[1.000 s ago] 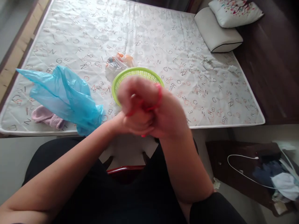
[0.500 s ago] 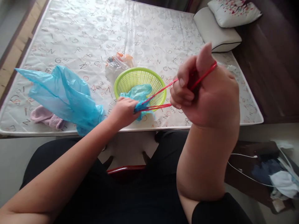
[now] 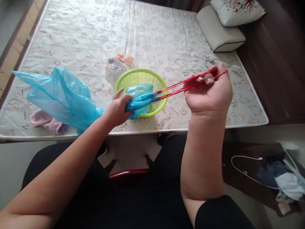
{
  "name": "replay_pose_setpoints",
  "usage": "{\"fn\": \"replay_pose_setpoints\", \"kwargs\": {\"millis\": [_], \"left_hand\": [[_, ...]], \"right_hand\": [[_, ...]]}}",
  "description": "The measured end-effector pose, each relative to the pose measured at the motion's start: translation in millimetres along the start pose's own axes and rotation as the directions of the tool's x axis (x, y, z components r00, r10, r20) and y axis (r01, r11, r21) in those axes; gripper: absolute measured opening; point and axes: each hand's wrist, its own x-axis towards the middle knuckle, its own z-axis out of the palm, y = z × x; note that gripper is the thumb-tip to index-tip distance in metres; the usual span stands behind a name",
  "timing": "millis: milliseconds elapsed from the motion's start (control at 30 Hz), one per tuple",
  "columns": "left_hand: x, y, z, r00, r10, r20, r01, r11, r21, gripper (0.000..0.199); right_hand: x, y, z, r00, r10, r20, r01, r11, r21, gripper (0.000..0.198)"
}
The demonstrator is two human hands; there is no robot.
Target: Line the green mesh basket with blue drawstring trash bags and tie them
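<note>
My left hand (image 3: 116, 109) is closed around the gathered neck of a blue drawstring plastic bag (image 3: 64, 95). The bag's puffed body lies to the left of my forearm; the join between body and neck is hidden behind my hand and arm. A red drawstring (image 3: 173, 85) stretches taut from the gathered neck to my right hand (image 3: 209, 90), which is raised to the right with curled fingers. The string loops around that hand near the thumb. Just behind the bag's neck stands a green plastic basket (image 3: 156, 78) with blue-green plastic (image 3: 143, 89) in it.
A clear plastic bag with orange parts (image 3: 119, 66) sits behind the basket. A pink fuzzy cloth item (image 3: 46, 121) lies at the near left of the letter-print mattress (image 3: 154, 35). Pillows (image 3: 220, 28) rest at the far right. A white cable (image 3: 245, 173) is at lower right.
My right hand has moved away to the right and turned, drawing out a longer stretch of red string. My left hand has shifted slightly left, and the gathered blue neck shows longer.
</note>
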Motion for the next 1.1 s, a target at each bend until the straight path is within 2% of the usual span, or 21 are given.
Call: {"fn": "replay_pose_setpoints", "kwargs": {"millis": [100, 200, 267, 367, 433, 500, 600, 667, 800, 867, 967, 1033, 1100], "left_hand": [[1.1, -1.0, 2.3, 0.994, -0.015, 0.108, 0.013, 1.0, 0.023, 0.044], [3.4, -2.9, 3.1, 0.985, -0.05, 0.167, 0.035, 0.995, 0.088, 0.038], [4.1, -4.2, 4.1, 0.988, -0.09, 0.128, 0.07, 0.986, 0.15, 0.036], [3.4, -5.9, 5.0, 0.991, -0.127, 0.049, 0.114, 0.97, 0.213, 0.036], [2.4, -6.3, 3.5, 0.992, -0.096, 0.083, 0.078, 0.977, 0.197, 0.041], [2.0, -5.0, -0.9, 0.987, -0.05, 0.156, 0.028, 0.989, 0.144, 0.056], [3.9, 2.7, -11.6, 0.986, -0.016, 0.166, 0.005, 0.998, 0.066, 0.081], [6.0, 12.8, -18.2, 0.994, 0.001, 0.112, -0.003, 1.0, 0.017, 0.086], [7.3, 38.9, -19.2, 0.999, 0.022, -0.031, -0.027, 0.986, -0.164, 0.072], [6.7, 49.5, -12.9, 0.991, -0.013, -0.13, -0.023, 0.964, -0.266, 0.065], [6.9, 56.0, -1.4, 0.958, -0.147, -0.247, 0.039, 0.919, -0.393, 0.057], [8.1, 53.7, 2.6, 0.934, -0.233, -0.269, 0.078, 0.872, -0.484, 0.051], [9.5, 48.4, 1.8, 0.923, -0.292, -0.252, 0.098, 0.809, -0.58, 0.045]], "right_hand": [[3.7, -0.2, -10.0, 0.987, 0.055, -0.154, -0.021, 0.976, 0.216, 0.038], [-4.2, -8.8, -7.0, 0.947, 0.141, -0.29, -0.011, 0.914, 0.406, 0.028], [-9.8, -13.3, -2.0, 0.936, 0.133, -0.325, 0.006, 0.92, 0.393, 0.03], [-12.5, -12.9, 2.9, 0.951, 0.028, -0.308, 0.032, 0.981, 0.19, 0.043], [-10.9, -6.8, 4.4, 0.962, -0.054, -0.267, 0.068, 0.997, 0.046, 0.05], [-9.1, 3.2, 7.2, 0.975, -0.117, -0.189, 0.109, 0.993, -0.055, 0.053], [-12.3, 19.4, 19.9, 0.98, -0.162, -0.112, 0.153, 0.985, -0.084, 0.054], [-22.1, 26.1, 35.6, 0.99, -0.121, -0.078, 0.115, 0.99, -0.081, 0.054], [-57.9, 25.9, 74.3, 0.997, 0.045, 0.062, -0.041, 0.997, -0.06, 0.047], [-76.2, 23.0, 89.2, 0.976, 0.107, 0.188, -0.095, 0.993, -0.071, 0.04], [-91.7, 24.2, 99.1, 0.903, 0.19, 0.384, -0.167, 0.982, -0.094, 0.031], [-91.9, 30.8, 98.2, 0.848, 0.221, 0.482, -0.202, 0.975, -0.091, 0.032], [-86.1, 40.7, 93.4, 0.814, 0.232, 0.532, -0.216, 0.972, -0.094, 0.033]]}}
